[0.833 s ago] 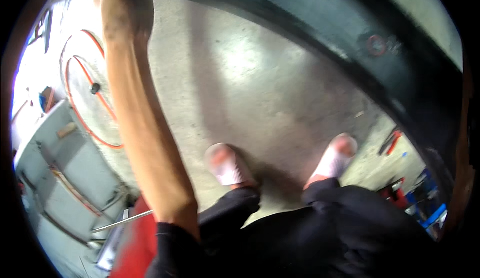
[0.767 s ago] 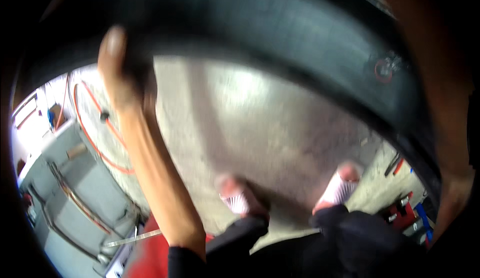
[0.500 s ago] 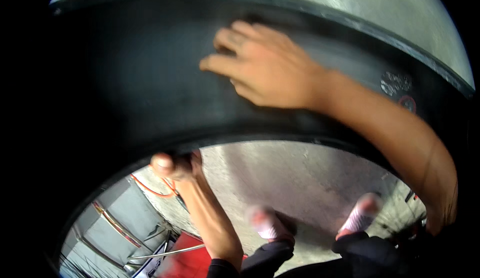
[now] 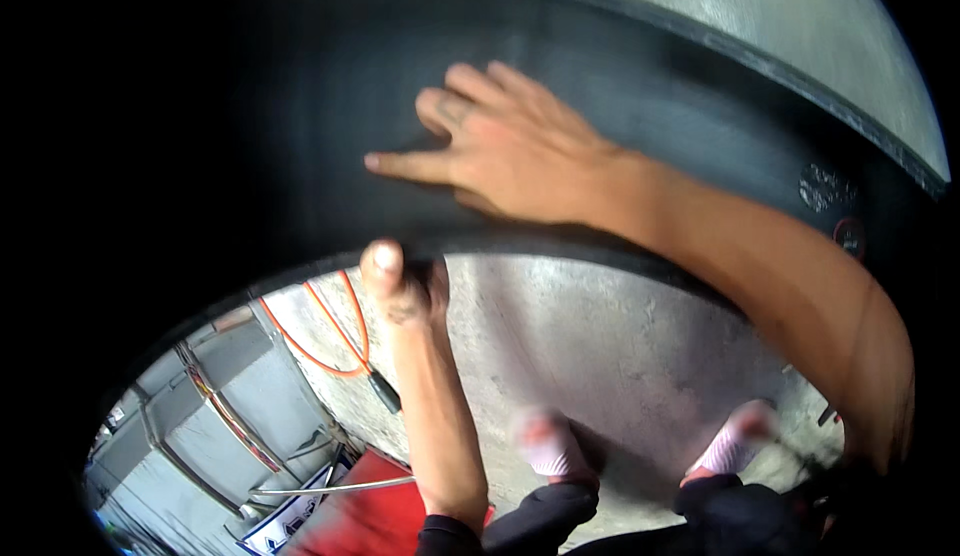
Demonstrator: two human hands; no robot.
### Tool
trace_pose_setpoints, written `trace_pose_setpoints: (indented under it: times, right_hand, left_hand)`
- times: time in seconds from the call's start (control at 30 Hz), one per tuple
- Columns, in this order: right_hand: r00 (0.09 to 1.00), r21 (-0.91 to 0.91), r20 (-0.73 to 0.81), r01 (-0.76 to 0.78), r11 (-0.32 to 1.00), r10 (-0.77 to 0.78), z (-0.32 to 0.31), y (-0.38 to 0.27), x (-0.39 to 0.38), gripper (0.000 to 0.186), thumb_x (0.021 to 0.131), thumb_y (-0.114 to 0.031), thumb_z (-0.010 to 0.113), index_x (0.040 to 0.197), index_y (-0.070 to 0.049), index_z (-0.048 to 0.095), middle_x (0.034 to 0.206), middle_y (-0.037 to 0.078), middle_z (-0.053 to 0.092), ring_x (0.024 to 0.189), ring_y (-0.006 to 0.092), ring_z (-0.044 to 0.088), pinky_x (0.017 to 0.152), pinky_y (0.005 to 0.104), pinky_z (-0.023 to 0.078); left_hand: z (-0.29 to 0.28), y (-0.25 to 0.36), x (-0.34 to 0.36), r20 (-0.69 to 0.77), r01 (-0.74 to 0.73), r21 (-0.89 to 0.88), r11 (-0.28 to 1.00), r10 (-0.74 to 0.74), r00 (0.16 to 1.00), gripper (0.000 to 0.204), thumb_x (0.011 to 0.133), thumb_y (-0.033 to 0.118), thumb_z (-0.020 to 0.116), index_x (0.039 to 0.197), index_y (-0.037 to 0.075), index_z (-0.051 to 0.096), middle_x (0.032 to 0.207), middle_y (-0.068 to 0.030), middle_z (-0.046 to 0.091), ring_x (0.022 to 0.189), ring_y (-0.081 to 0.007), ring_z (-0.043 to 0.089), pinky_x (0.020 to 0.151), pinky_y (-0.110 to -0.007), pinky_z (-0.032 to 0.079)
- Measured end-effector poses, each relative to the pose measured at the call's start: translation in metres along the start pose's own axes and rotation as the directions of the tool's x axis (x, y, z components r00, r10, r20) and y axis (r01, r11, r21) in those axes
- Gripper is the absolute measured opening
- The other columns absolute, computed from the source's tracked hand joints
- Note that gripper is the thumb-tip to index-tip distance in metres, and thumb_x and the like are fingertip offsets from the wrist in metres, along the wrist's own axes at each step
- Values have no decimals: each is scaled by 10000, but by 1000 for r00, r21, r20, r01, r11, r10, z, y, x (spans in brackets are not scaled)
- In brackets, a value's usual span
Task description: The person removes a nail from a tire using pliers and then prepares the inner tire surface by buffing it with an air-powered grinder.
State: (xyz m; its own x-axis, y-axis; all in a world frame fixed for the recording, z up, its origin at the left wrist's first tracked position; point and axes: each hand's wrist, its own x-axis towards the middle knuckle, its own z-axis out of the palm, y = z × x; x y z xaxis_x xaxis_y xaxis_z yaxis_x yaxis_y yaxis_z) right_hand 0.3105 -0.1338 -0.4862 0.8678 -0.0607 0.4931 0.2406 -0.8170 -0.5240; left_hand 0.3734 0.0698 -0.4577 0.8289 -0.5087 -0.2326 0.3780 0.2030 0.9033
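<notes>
Here, big black tyre [image 4: 250,136] fills upper view, held up close above my hands, its band arching left to right. Right hand [image 4: 500,151] lies flat on outer rubber, fingers spread wide, gripping nothing. Left hand [image 4: 400,281], below it, is hooked over inner edge, thumb showing, fingers hidden behind rubber; right hand sits higher on tyre. Concrete floor [image 4: 600,346] below, my two feet blurred. Grey machine [image 4: 210,416] and orange hose [image 4: 330,331] lie left of left forearm. Tyre's left half lost in dark.
</notes>
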Motion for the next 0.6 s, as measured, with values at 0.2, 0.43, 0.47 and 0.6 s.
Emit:
trace_pose_setpoints:
  times: [0.2,0.43,0.47,0.6]
  right_hand:
    - [920,-101,366,-112,989,142,-12,-7,12,661,914,-267,717,1523,-416,506,1410,125,553,1323,296,521,1120,501,436]
    - [878,-286,368,-206,936,305,12,-12,17,637,992,-212,622,1543,-477,441,1410,139,545,1321,314,523,1107,460,436]
    - [865,-278,399,-201,939,304,18,-20,21,638,997,-208,614,1543,-485,435,1401,138,547,1309,313,527,1109,459,432]
    - [814,-426,477,-116,897,332,24,-22,25,689,1017,-191,566,1569,-535,339,1334,132,558,1229,311,561,1018,457,502]
  left_hand:
    - [9,0,19,-77,19,139,990,-8,997,581,869,389,753,1301,30,603,1300,-85,652,1232,-228,589,1121,-392,439]
    - [14,30,16,-65,91,456,885,-69,995,716,897,441,764,1339,-71,531,1286,-177,580,1211,-271,561,1097,-376,438]
    - [1,41,15,-46,122,534,837,-115,992,763,901,474,750,1360,-90,519,1296,-192,578,1212,-279,562,1099,-382,438]
    - [-46,62,13,55,76,832,550,-218,974,801,915,386,732,1498,-54,402,1261,-229,649,1099,-293,670,1028,-407,514]
